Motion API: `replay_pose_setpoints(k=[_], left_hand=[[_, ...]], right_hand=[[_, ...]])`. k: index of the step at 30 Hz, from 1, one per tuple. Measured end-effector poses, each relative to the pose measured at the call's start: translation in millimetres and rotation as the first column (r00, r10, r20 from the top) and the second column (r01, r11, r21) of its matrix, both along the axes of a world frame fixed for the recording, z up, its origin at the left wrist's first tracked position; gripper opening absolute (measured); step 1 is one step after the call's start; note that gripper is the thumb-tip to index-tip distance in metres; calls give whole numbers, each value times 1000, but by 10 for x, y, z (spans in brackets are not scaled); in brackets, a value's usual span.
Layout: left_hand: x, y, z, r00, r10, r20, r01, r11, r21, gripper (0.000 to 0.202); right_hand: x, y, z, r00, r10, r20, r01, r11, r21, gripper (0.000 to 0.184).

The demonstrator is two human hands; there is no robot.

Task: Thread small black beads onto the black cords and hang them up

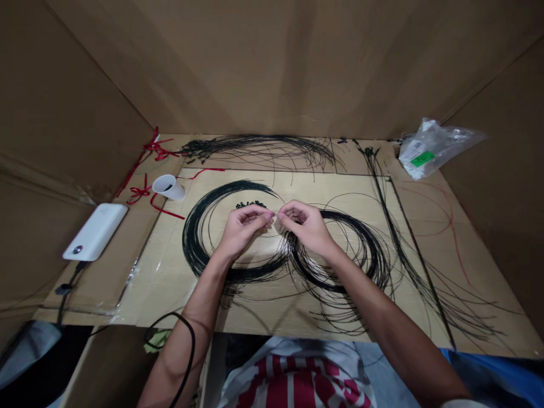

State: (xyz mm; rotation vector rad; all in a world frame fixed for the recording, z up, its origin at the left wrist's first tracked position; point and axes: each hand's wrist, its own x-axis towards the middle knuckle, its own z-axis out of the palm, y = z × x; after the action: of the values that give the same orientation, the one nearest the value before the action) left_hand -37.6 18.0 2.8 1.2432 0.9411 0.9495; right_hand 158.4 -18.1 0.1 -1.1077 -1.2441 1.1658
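Over the board [272, 190]: both forearms reach in from the bottom of view, wrists bent, hands close together at the middle.
Left hand [244, 229]: fingers curled, the fingertips [267, 216] pinched nearly shut; they may hold a fine strand, but it is too thin to tell.
Right hand [302, 224]: curled the same way, its fingertips [280, 216] almost touching the left ones; what it grips, I cannot tell.
Wires: the left coil [190, 243] of thin black wire lies flat under my left hand, and the right coil [374, 260] lies under my right, their loops crossing between my hands.
Nearby: black bits [250, 204] sit in a small heap just above my left hand.
Beyond: a loose bundle [259, 144] of black wire lies along the far edge, and another [393, 226] runs down the right side.
Containers: a white cup [169, 187] lies on its side with something black inside, among red ribbon [138, 195]; a clear plastic bag [437, 148] with a green label sits far right.
Left side: a white power bank [96, 231] lies with its cable attached.
Around: cardboard walls [272, 62] enclose the board.
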Motion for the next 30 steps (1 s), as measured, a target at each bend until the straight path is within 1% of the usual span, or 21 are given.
replay_pose_setpoints(k=[7, 15, 18, 21, 25, 30], left_hand=[[58, -21, -15, 1000, 21, 4, -21, 1000, -6, 32], [31, -11, 10, 999, 23, -26, -22, 999, 24, 35], [27, -9, 14, 1000, 13, -26, -12, 999, 42, 34], [25, -10, 21, 999, 8, -53, -3, 996, 89, 35], [26, -11, 24, 990, 41, -138, -19, 987, 157, 30], [28, -6, 19, 989, 87, -119, -71, 989, 131, 31]], right_hand=[[-6, -14, -1, 1000, -1, 3, 1, 1000, 8, 21], [-6, -12, 17, 1000, 1, 19, -1, 1000, 1, 27], [-9, -15, 11, 1000, 2, 17, -2, 1000, 0, 27], [-8, -14, -1, 1000, 1, 26, -1, 1000, 1, 27], [0, -10, 1, 998, 6, 69, -7, 1000, 4, 27], [3, -14, 29, 996, -6, 87, 4, 1000, 22, 23]])
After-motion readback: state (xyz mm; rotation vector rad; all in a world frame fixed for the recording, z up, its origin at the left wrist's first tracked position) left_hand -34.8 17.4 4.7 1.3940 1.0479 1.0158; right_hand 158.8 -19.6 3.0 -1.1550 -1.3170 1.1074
